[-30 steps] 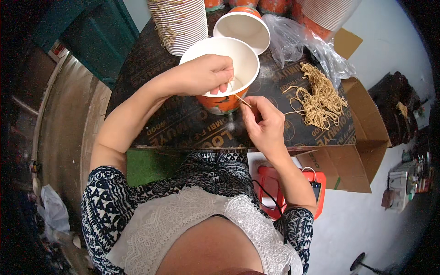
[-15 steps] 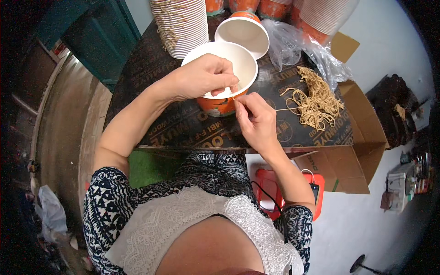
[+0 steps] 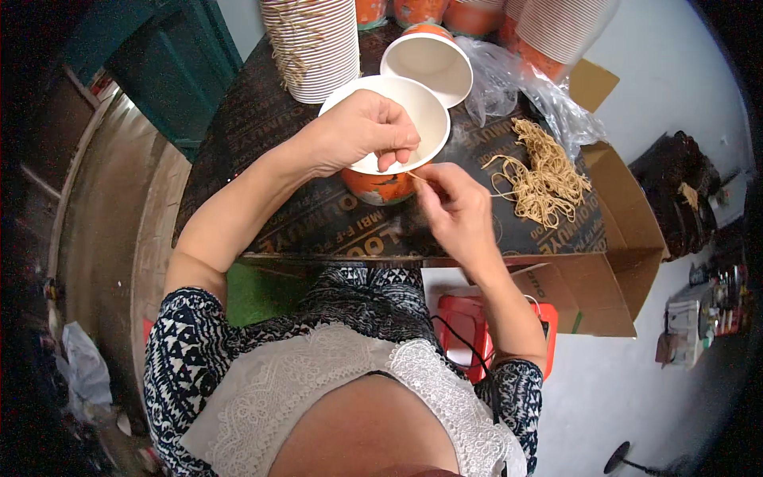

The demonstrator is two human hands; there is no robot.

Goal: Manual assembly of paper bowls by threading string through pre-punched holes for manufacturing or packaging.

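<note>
In front of me stands an orange paper bucket (image 3: 377, 188) with a white rim and white inside. My left hand (image 3: 372, 133) is closed over its near rim, fingertips pinched on a thin tan string just inside. Outside the near wall, to the right, my right hand (image 3: 457, 208) pinches the same string (image 3: 415, 176), which crosses the rim between the two hands. A tangled heap of tan string (image 3: 548, 179) lies on the table to the right, one strand running toward my right hand.
Behind the bucket a second white-lined bucket (image 3: 429, 67) lies tipped on its side. A tall stack of buckets (image 3: 314, 52) with string ends stands back left, another stack (image 3: 560, 36) back right. Clear plastic wrap (image 3: 509, 75) lies between. An open cardboard box (image 3: 624, 199) adjoins the table's right edge.
My right hand has moved slightly right and down, drawing the string away from the rim. My left hand stays pinched at the rim.
</note>
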